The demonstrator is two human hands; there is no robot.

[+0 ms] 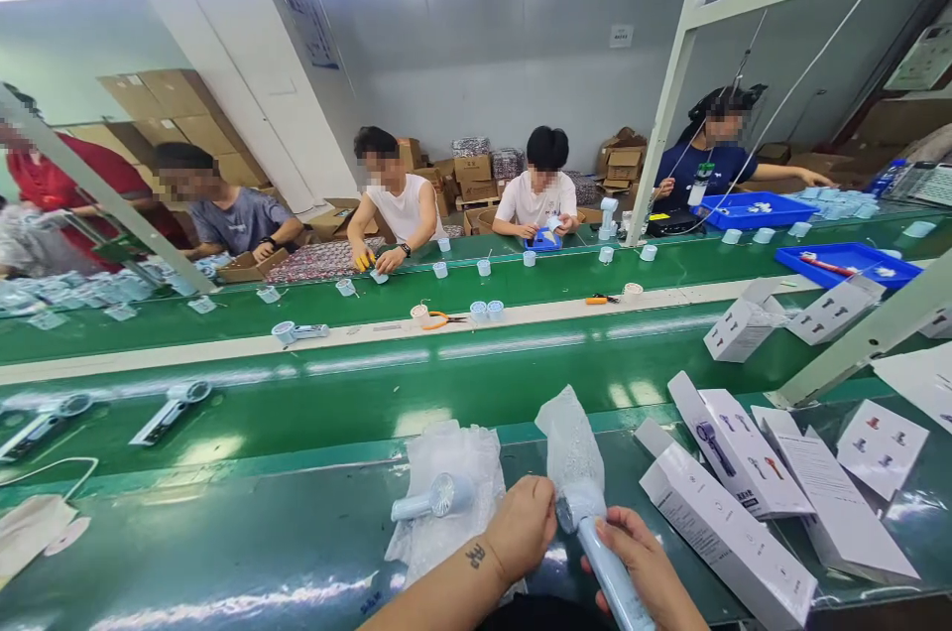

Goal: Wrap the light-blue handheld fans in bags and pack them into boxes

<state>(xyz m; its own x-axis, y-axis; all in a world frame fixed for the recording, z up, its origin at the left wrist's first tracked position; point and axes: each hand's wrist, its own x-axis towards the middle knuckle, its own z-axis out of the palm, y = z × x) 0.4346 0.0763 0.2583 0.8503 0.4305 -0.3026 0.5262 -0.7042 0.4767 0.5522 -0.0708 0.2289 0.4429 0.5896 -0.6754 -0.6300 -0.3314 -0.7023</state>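
Note:
My right hand (636,557) is wrapped round the handle of a light-blue handheld fan (616,576), which is tilted with its round head away from me. A translucent bubble-wrap bag (571,438) stands up from the fan's head. My left hand (525,524) is closed at the bag's lower left edge, beside the fan head; its fingertips are partly hidden. Left of that hand, a second light-blue handheld fan (450,494) lies on flat bubble-wrap bags (476,452) on the green bench.
White printed boxes (733,532), some open, lie to my right. Ahead, a green conveyor (357,403) carries handheld fans (175,411) at left. Blue trays (848,264) and a slanted metal post (870,338) stand at right. Several co-workers sit across the line.

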